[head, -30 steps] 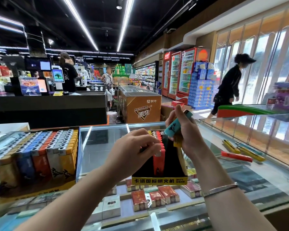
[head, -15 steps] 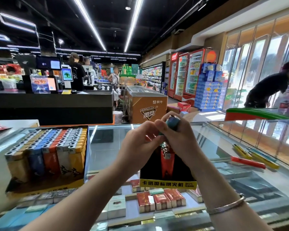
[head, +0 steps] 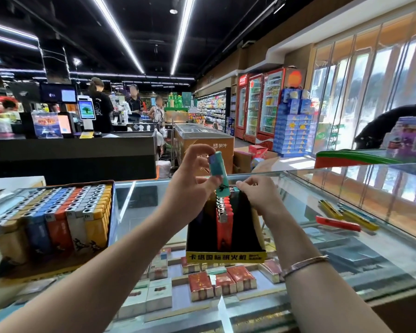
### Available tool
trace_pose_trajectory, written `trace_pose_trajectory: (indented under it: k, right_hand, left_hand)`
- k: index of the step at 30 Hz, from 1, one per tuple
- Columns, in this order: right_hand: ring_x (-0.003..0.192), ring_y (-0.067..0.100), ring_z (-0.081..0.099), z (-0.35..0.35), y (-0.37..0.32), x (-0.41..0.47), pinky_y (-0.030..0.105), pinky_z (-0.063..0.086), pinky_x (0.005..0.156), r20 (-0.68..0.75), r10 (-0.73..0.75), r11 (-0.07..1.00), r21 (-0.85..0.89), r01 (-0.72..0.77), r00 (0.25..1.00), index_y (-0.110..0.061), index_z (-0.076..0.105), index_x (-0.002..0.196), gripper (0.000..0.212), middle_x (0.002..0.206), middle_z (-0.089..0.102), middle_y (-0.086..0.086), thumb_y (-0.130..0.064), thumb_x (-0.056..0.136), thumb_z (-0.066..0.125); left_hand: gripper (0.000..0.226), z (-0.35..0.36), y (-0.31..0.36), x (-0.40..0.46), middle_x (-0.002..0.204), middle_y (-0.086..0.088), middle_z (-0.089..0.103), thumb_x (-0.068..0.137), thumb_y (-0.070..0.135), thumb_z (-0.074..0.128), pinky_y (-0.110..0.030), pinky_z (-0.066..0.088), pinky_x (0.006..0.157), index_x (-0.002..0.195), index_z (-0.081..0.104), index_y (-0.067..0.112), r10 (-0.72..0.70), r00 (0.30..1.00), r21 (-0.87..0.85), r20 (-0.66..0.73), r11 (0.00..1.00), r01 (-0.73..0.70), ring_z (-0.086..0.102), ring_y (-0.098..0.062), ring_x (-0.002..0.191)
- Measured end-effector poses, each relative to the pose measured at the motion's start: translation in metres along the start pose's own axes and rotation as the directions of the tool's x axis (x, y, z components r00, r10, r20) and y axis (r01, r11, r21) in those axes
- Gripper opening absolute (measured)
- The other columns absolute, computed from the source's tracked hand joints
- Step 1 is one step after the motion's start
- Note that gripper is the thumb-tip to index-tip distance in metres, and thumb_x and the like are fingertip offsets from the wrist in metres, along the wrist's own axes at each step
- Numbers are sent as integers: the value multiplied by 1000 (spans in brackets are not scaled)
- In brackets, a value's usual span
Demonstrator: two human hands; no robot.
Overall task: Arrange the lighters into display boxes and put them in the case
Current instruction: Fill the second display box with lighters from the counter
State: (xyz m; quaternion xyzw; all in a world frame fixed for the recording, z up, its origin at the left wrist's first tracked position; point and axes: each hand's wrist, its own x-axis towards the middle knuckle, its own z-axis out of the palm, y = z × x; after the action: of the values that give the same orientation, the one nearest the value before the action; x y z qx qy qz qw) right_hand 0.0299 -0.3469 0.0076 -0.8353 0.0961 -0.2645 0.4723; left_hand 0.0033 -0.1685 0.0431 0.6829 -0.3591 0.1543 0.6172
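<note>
My left hand (head: 190, 181) holds teal lighters (head: 216, 165) upright above the back of a black display box (head: 226, 256) with a yellow front strip. The box stands on the glass case (head: 144, 207) and holds one row of red lighters (head: 223, 219); its other slots look dark. At the box's back right corner, my right hand (head: 257, 197) has its fingers curled, pinching the metal top of a teal lighter (head: 233, 189). A full display box (head: 58, 219) of tan, blue, red, white and yellow lighters sits at the left.
Loose lighters lie on the glass at the right: a red one (head: 338, 223) and yellow ones (head: 329, 209). Cigarette packs (head: 222, 283) fill the case under the glass. A raised glass shelf (head: 370, 169) stands at the right. People stand at a checkout counter (head: 70, 152) behind.
The teal lighters passed from my right hand to my left, which rose with them. My right hand dropped to the back of the black box. The camera tilted down slightly.
</note>
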Motion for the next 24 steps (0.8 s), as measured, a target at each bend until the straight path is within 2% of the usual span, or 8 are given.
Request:
trace_pose_trajectory:
  k: [3, 6, 8, 10, 12, 14, 20, 24]
  right_hand:
    - [65, 18, 56, -1, -1, 0, 25, 39, 54, 12, 38, 997, 68, -39, 999, -15, 62, 68, 24, 67, 60, 1, -32, 84, 66]
    - [70, 20, 61, -3, -4, -4, 25, 42, 51, 54, 69, 990, 120, -75, 996, -10, 64, 76, 23, 75, 64, 7, -32, 84, 66]
    - [70, 23, 61, -4, -6, -5, 27, 44, 51, 74, 81, 984, 153, -92, 994, -6, 63, 77, 25, 76, 64, 10, -29, 85, 66]
    - [58, 20, 53, -6, -7, -5, 25, 39, 45, 71, 98, 977, 181, -109, 993, -6, 58, 70, 28, 66, 56, 9, -27, 87, 63]
    - [53, 18, 45, -7, -7, -5, 22, 33, 42, 65, 118, 972, 198, -129, 991, -8, 54, 69, 29, 62, 49, 8, -27, 90, 58]
    - [55, 20, 45, -8, -7, -4, 23, 32, 43, 69, 132, 962, 230, -145, 989, -8, 54, 73, 27, 64, 48, 9, -27, 92, 54]
    - [52, 18, 46, -8, -7, -4, 22, 33, 41, 55, 144, 960, 235, -153, 988, -13, 48, 61, 35, 59, 47, 4, -27, 93, 53]
    - [54, 15, 47, -9, -8, -5, 20, 34, 39, 55, 155, 964, 208, -163, 986, -13, 51, 64, 33, 62, 49, 3, -28, 94, 52]
  left_hand:
    - [39, 8, 1, 9, 96, -8, 62, 84, 0, 63, -30, 58, 64, 89, 44, 34, -18, 999, 74, 36, 997, 15, 69, -19, 73]
    - [28, 16, 1, 19, 92, 3, 61, 83, 8, 66, -25, 57, 65, 88, 48, 28, -54, 993, 247, 103, 969, 27, 65, -14, 75]
    - [21, 19, -2, 27, 91, 5, 61, 81, 12, 68, -32, 56, 72, 88, 52, 23, -115, 981, 393, 155, 918, 46, 62, -15, 81]
    - [16, 21, -3, 32, 90, -1, 64, 80, 13, 68, -40, 55, 77, 91, 56, 17, -198, 957, 509, 213, 859, 64, 63, -19, 83]
    - [16, 23, -5, 36, 88, -2, 65, 81, 11, 66, -40, 55, 77, 94, 59, 16, -242, 934, 580, 263, 813, 47, 63, -19, 83]
    - [17, 23, -5, 38, 87, 1, 66, 81, 11, 66, -37, 56, 76, 95, 62, 20, -246, 925, 628, 288, 778, 12, 63, -17, 82]
    - [18, 30, -4, 43, 85, 5, 71, 79, 7, 64, -30, 55, 78, 84, 75, 20, -205, 941, 720, 269, 692, -55, 63, -12, 80]
    - [18, 33, -4, 44, 87, 4, 70, 80, 6, 62, -35, 54, 80, 83, 75, 19, -186, 937, 779, 297, 615, -124, 63, -14, 83]
